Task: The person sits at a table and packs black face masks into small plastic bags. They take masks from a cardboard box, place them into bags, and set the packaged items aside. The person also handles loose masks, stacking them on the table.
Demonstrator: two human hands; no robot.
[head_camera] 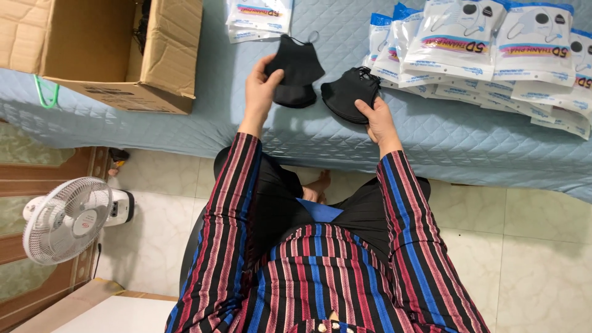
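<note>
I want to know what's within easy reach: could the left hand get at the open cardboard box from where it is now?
Probably yes. The left hand holds a black mask, and the cardboard box sits just to its left on the blue quilted surface, with nothing between them, though the fingers are occupied.

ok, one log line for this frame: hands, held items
left hand: holds single black mask | right hand: grips black mask stack | surface: blue quilted cover
</note>
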